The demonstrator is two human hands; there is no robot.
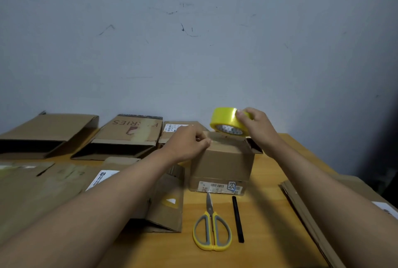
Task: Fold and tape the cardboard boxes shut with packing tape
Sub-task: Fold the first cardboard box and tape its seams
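Near the front edge of the surface (269,214), scissors (212,228) and a black pen (237,218) are lying side by side. Just behind them the box (221,164) is standing, near the middle. The left hand (187,141) is pinching something at its top edge, probably the tape end. The right hand (256,123) is gripping the yellow tape roll (228,122) over the box top. Flattened boxes (127,136) are lying along the far edge.
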